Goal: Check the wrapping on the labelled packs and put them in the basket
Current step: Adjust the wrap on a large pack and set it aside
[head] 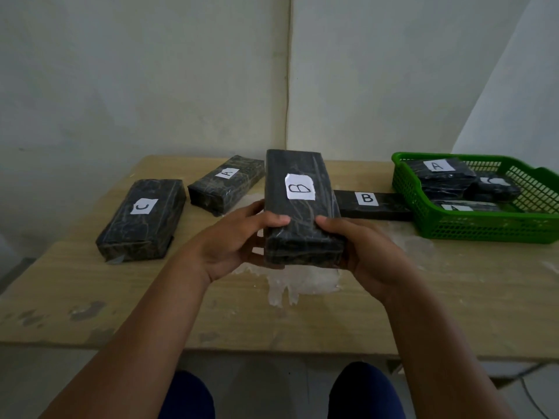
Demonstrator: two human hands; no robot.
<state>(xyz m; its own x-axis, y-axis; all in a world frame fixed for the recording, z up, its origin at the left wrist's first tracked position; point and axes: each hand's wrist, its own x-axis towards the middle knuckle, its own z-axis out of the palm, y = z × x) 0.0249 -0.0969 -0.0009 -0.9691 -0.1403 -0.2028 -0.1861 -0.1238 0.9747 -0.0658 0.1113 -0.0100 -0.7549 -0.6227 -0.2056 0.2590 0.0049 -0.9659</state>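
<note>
A person holds a black wrapped B pack (302, 207) up over the table (453, 297), near end gripped from both sides: left hand (233, 243) w/ thumb pressed on top and fingers curled under, right hand (363, 252) w/ thumb on top edge and palm against the side. Fingers of both hands are mostly hidden under the pack, and its underside can't be seen. Its white paper label reads "B", turned sideways.

Left of the B pack, a C pack (142, 219) lies flat on the table, its "C" label also sideways; beyond that and nearer the B pack, an A pack (227, 184) lies at an angle. Behind and right of the B pack lies a 2nd B pack (373, 205), partly hidden by the held one, label upright and clear.

Further right of the B pack sits a green basket (472, 228), cut off by the frame's right edge. Inside it, a top pack (441, 176) is marked "A"; another beside it (493, 189) has a label too blurred to read; a third (465, 207), lower down, shows only the top of a letter, prob. "A", over the basket wall.

White patches mark the tabletop below the held pack. Dark-clothed knees (363, 391) show at bottom, cropped.
</note>
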